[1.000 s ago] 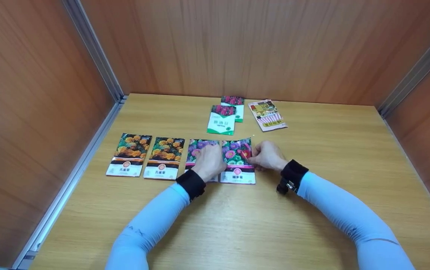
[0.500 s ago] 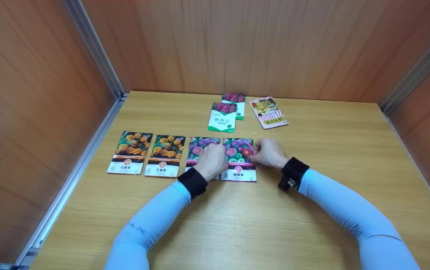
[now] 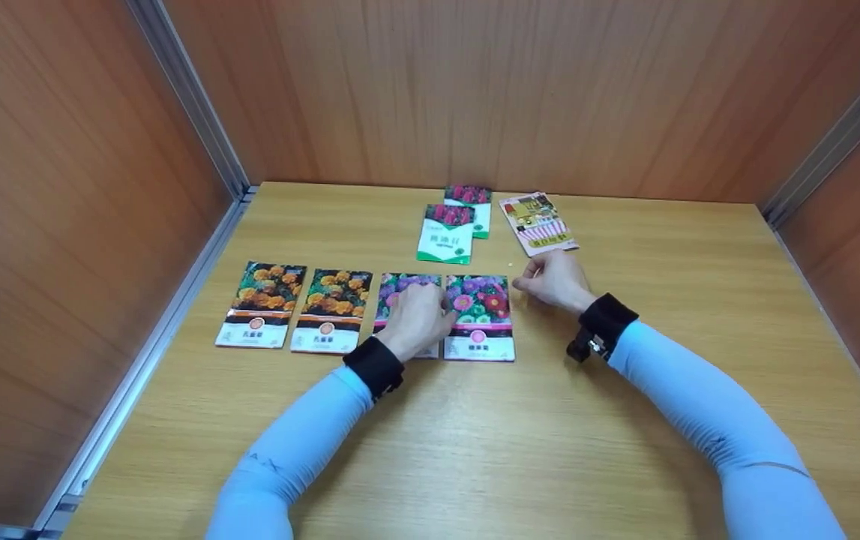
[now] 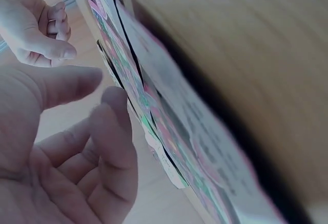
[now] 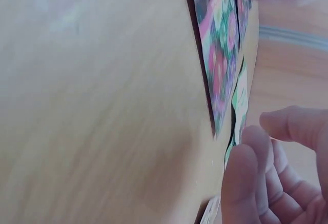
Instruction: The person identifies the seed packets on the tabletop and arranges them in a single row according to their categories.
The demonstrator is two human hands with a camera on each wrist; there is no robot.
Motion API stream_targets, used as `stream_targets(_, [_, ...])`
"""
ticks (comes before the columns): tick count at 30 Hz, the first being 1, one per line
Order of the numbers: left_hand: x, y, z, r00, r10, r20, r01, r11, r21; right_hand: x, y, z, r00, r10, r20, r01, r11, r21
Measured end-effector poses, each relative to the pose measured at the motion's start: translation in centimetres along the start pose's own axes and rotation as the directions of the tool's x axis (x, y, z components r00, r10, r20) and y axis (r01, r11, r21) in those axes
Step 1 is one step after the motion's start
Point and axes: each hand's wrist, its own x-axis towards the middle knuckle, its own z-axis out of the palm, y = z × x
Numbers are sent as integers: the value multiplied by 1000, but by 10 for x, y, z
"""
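Two seed packets with pink and purple flowers lie side by side, a left one (image 3: 385, 294) and a right one (image 3: 478, 319). Over the left one is my left hand (image 3: 415, 319), covering much of it; the left wrist view shows its loosely bent fingers (image 4: 115, 152) with nothing between them and the thumb. My right hand (image 3: 555, 279) hovers just right of the other packet, fingers (image 5: 241, 178) loosely curled and holding nothing. To the left, in the same row, are two orange-flower packets, an outer one (image 3: 261, 304) and an inner one (image 3: 331, 311).
Farther back, a green-and-white packet (image 3: 444, 234) overlaps a similar packet (image 3: 480, 216). A tilted yellow-and-pink packet (image 3: 538, 225) lies just beyond my right hand. Wooden panels, including the back panel (image 3: 504, 90), enclose the table (image 3: 474, 450) at the back and both sides.
My right hand has let go of the right pink-flower packet's edge and moved right and away from me. My left hand has shifted slightly, still over its packet.
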Motion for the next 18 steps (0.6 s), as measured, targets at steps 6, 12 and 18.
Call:
stream_targets(6, [-1,-1,3,994,101,-52,-99,994,38,14,16,-14,991,67,-113,-73,996,-47])
stream_targets(12, [-1,0,4,981,176,-84,-169,982,85,37,47,-25,950,77,-304,-132,977,-166])
stream_targets(18, [-3,0,2,991,133,-16,-132,989,70,62,57,-36,925,193,-328,-249,959,-137])
